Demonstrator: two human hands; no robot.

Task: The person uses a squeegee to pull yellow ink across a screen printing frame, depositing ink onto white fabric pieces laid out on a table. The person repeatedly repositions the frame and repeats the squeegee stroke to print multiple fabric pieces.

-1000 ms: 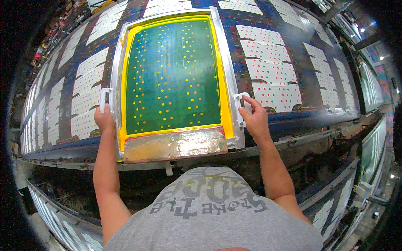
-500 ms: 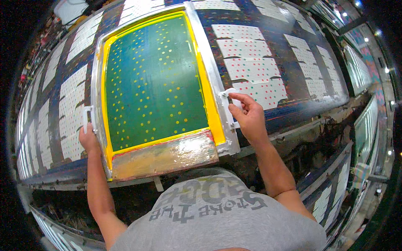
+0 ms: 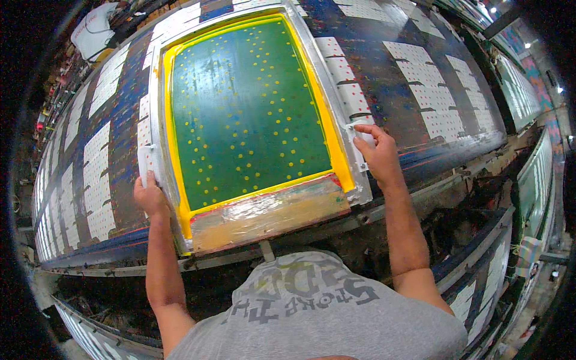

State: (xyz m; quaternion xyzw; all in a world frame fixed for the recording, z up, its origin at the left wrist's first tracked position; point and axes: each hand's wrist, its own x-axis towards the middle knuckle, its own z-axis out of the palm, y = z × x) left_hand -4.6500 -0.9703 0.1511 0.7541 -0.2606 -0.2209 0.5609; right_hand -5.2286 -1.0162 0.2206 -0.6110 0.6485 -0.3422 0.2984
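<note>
I hold a large metal-framed screen with green mesh dotted yellow and orange, yellow ink along its inner edges and a shiny tan strip across the near end. My left hand is closed on the white handle at its left side. My right hand grips the matching handle opposite, index finger and thumb curled around it. Beneath and beside the screen are white sheets printed with small dots, lying in columns on a dark, paint-speckled table.
The long table has a metal rail at its near edge, just beyond my grey-shirted torso. Other racks or tables with pale panels stand to the right and below. A white cloth-like object shows beyond the far left edge.
The screen has shifted right along the table, covering more of the dotted sheets on the right and exposing a strip of sheets at its left. Both hands moved with it, still gripping.
</note>
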